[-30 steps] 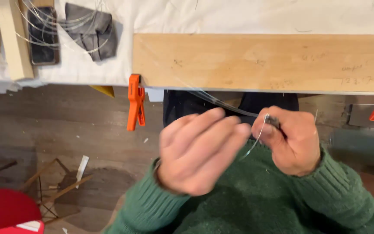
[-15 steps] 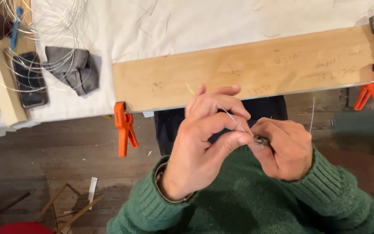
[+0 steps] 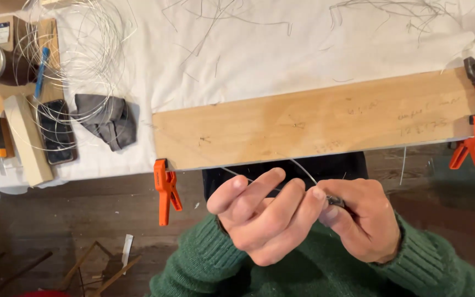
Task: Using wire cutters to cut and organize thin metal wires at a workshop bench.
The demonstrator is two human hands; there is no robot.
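Head view: both hands meet below the worktop [image 3: 259, 60] edge, in front of the green sweater. Right hand [image 3: 361, 223] has its fingers clamped on a small dark tool [image 3: 335, 201], which grips a thin wire [image 3: 303, 169]. Left hand [image 3: 265, 220] has its fingers loosely spread, the tips touching the wire near the tool. The wire runs up toward the wooden board [image 3: 314, 124], held by orange clamps [image 3: 166, 190]. Wire coil [image 3: 72, 60], phone [image 3: 56, 131] and grey cloth [image 3: 108, 118] lie far left.

Risk, my read: the wire is fine and springy; a loose pinch could let it slip or kink, and the free end could whip toward a fingertip.
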